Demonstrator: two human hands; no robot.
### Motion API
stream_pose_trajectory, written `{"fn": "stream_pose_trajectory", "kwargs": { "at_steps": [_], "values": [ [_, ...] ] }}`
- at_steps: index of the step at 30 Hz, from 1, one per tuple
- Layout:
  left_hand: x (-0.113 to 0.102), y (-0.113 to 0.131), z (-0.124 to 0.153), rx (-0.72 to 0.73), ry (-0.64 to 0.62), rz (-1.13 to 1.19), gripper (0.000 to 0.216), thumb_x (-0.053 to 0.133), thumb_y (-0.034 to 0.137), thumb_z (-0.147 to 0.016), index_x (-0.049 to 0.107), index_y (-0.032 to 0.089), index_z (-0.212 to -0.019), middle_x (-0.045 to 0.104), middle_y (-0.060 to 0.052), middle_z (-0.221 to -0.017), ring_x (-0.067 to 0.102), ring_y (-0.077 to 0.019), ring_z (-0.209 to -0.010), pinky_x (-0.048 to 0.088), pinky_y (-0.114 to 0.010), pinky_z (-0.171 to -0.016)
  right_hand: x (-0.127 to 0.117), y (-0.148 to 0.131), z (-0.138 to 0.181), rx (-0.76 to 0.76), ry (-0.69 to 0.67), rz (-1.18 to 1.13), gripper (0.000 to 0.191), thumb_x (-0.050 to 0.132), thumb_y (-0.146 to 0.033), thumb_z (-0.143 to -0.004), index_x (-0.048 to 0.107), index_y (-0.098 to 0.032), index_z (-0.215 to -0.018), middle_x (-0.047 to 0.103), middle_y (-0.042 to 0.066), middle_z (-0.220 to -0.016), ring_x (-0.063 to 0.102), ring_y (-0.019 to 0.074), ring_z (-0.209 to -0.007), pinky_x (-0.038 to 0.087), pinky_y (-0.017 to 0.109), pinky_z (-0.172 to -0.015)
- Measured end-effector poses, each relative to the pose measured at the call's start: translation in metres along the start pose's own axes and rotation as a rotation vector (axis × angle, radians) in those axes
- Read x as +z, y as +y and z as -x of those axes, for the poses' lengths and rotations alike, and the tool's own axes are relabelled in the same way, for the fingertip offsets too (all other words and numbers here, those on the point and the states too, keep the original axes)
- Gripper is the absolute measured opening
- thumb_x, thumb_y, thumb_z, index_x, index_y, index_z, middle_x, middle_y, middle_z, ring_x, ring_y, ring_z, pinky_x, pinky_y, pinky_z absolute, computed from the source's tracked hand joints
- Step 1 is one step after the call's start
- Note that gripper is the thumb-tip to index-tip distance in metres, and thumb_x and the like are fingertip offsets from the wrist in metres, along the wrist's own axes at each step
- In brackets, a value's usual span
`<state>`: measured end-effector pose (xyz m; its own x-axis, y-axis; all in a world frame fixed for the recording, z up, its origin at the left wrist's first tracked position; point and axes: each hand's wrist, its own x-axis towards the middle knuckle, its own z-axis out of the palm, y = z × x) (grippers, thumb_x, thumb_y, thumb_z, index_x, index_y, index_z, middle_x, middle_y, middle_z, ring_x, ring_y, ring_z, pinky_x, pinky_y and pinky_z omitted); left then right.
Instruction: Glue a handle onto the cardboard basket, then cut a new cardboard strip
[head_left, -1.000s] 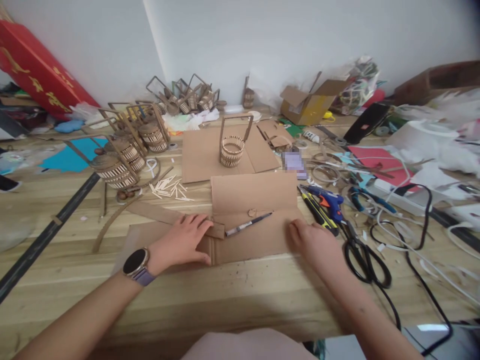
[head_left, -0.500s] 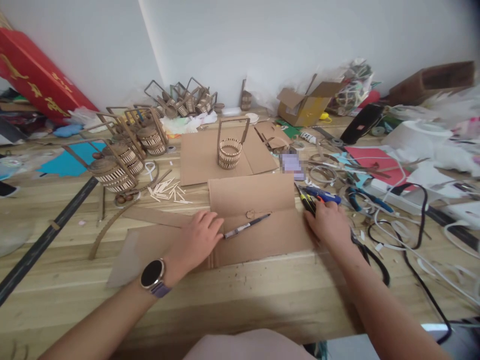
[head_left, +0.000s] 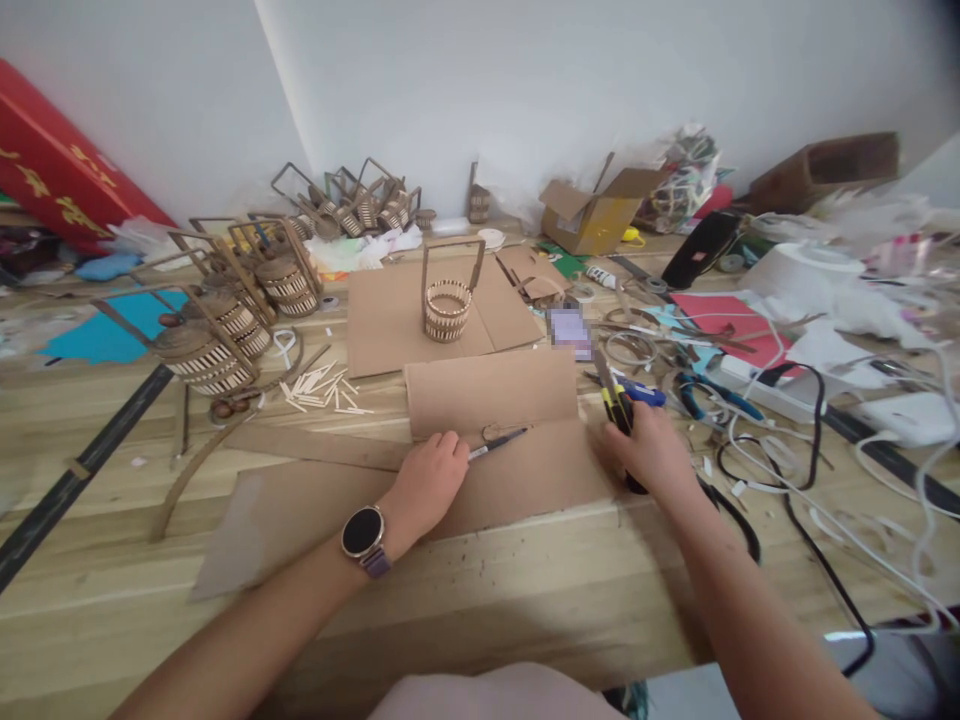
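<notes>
My left hand (head_left: 439,470), below a wrist with a watch, rests on the cardboard with its fingers curled over the left end of a pen (head_left: 499,443). The pen's dark tip points right, beside a small tan ring on the cardboard. My right hand (head_left: 654,445) is closed around a black-and-yellow utility knife (head_left: 616,402), its metal end pointing up and away from me. A blue-handled tool (head_left: 646,393) lies just beyond the right fingers. Under the left hand spreads a creased piece of cardboard (head_left: 540,480), its far flap folded up.
A small woven basket (head_left: 448,310) with a tall handle stands on another cardboard sheet (head_left: 375,320). Lidded baskets (head_left: 210,350) and loose pale sticks (head_left: 319,388) are at the left. Blue-handled pliers (head_left: 716,395), cables and a phone (head_left: 570,330) clutter the right.
My left hand has moved right, onto the pen's end. My right hand has lifted the utility knife away from the blue-handled tool. The view has shifted slightly.
</notes>
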<state>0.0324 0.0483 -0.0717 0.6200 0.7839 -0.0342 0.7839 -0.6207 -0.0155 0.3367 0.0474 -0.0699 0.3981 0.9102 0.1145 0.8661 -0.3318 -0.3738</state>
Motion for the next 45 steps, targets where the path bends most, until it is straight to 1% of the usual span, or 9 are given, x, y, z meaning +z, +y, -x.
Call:
{"fn": "stream_pose_trajectory", "kwargs": {
  "at_steps": [5,12,18,24,28,32,37,40,45],
  "values": [
    [-0.004,0.002,0.001,-0.016,0.025,0.029,0.017,0.041,0.007,-0.099,0.056,0.015,-0.098,0.065,-0.009,-0.094,0.063,-0.0233,-0.087,0.053,-0.035,-0.075,-0.011,0.002,0.023,0.046,-0.134,-0.451,0.029,0.051,-0.052,-0.083,0.049,-0.024,-0.092,0.064,0.0,-0.064,0.063,0.0215,-0.056,0.05,0.033,-0.053],
    [-0.021,-0.003,0.025,-0.094,0.104,0.126,0.022,0.032,0.015,-0.103,0.054,0.017,-0.101,0.068,-0.009,-0.096,0.065,-0.0221,-0.084,0.053,-0.035,-0.074,-0.026,-0.005,0.051,0.145,-0.254,-0.869,0.031,0.047,-0.058,-0.087,0.047,-0.027,-0.091,0.058,-0.003,-0.066,0.055,0.015,-0.047,0.046,0.029,-0.042],
    [-0.023,-0.042,0.069,-0.363,0.384,0.213,0.025,0.032,0.028,-0.102,0.055,0.019,-0.107,0.07,-0.009,-0.089,0.067,-0.0234,-0.073,0.051,-0.033,-0.063,-0.03,-0.02,0.065,0.309,-0.341,-1.105,0.033,0.057,-0.049,-0.083,0.055,-0.023,-0.104,0.052,-0.006,-0.061,0.047,0.0121,-0.041,0.038,0.027,-0.037],
    [-0.013,-0.084,0.088,-0.678,0.36,0.026,0.029,0.032,0.028,-0.098,0.056,0.014,-0.106,0.07,-0.013,-0.082,0.068,-0.0302,-0.068,0.05,-0.037,-0.059,-0.023,-0.029,0.074,0.311,-0.501,-1.155,0.032,0.058,-0.041,-0.08,0.053,-0.023,-0.107,0.055,-0.006,-0.061,0.047,0.0119,-0.041,0.039,0.027,-0.039],
    [-0.01,-0.087,0.091,-0.549,0.429,-0.129,0.035,0.04,0.032,-0.098,0.057,0.006,-0.113,0.066,-0.026,-0.109,0.06,-0.0416,-0.109,0.05,-0.055,-0.088,-0.023,-0.036,0.083,0.328,-0.539,-1.157,0.033,0.06,-0.038,-0.076,0.053,-0.023,-0.104,0.055,-0.007,-0.062,0.047,0.0114,-0.041,0.04,0.026,-0.039],
    [-0.008,-0.06,0.088,-0.305,0.496,-0.053,0.036,0.044,0.038,-0.1,0.055,0.013,-0.124,0.061,-0.019,-0.126,0.045,-0.0377,-0.132,0.041,-0.057,-0.107,-0.025,-0.042,0.094,0.358,-0.594,-1.133,0.035,0.064,-0.038,-0.07,0.053,-0.023,-0.1,0.057,-0.006,-0.063,0.049,0.0118,-0.043,0.039,0.025,-0.04],
    [0.007,-0.016,0.077,0.062,0.283,0.058,0.063,0.044,0.063,-0.096,0.056,0.013,-0.132,0.053,-0.018,-0.143,0.035,-0.0378,-0.141,0.03,-0.059,-0.115,-0.022,-0.042,0.106,0.341,-0.714,-1.149,0.029,0.064,-0.038,-0.072,0.052,-0.024,-0.095,0.059,-0.005,-0.069,0.051,0.0112,-0.047,0.041,0.025,-0.042],
    [0.02,-0.005,0.07,0.128,0.177,0.076,0.075,0.047,0.069,-0.09,0.051,0.014,-0.14,0.048,-0.019,-0.149,0.033,-0.0378,-0.143,0.025,-0.06,-0.117,-0.02,-0.038,0.111,0.31,-0.777,-1.151,0.029,0.062,-0.037,-0.074,0.054,-0.024,-0.099,0.058,-0.005,-0.072,0.051,0.011,-0.049,0.043,0.025,-0.045],
    [0.028,-0.006,0.062,0.141,0.116,0.08,0.069,0.042,0.064,-0.096,0.048,0.016,-0.145,0.044,-0.018,-0.153,0.032,-0.0361,-0.144,0.023,-0.058,-0.118,-0.023,-0.034,0.114,0.31,-0.875,-1.115,0.032,0.062,-0.034,-0.074,0.056,-0.023,-0.103,0.059,-0.003,-0.075,0.053,0.0111,-0.052,0.046,0.026,-0.049]
  ]
}}
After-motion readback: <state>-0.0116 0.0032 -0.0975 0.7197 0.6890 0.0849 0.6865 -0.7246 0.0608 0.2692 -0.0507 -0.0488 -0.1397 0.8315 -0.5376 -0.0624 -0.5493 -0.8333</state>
